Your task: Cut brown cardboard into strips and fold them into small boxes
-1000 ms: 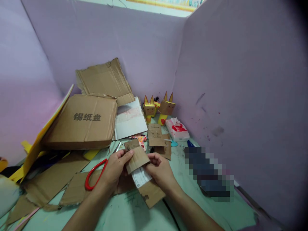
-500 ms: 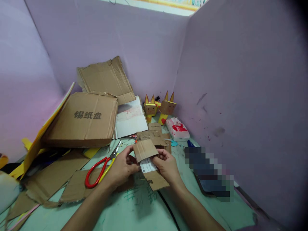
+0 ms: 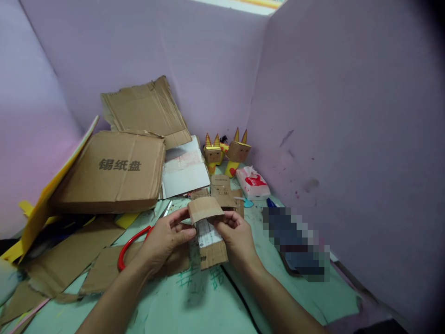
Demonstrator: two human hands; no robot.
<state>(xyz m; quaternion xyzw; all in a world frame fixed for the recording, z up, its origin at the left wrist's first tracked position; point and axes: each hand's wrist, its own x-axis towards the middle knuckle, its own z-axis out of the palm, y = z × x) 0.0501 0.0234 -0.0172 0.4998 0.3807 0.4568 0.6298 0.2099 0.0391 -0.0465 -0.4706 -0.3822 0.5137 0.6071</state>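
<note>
I see my left hand and right hand each pinching a side edge of a folded cardboard strip just above the worktop; it looks light, stiff, creasable, best gripped at the edges.

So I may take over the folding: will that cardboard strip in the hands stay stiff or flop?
The cardboard strip looks fairly stiff: its lower end juts out flat with no support. It has bent sharply at the top fold, so it probably creases instead of draping. The left hand and right hand pinch it by fingertips, so it is likely light.
</note>
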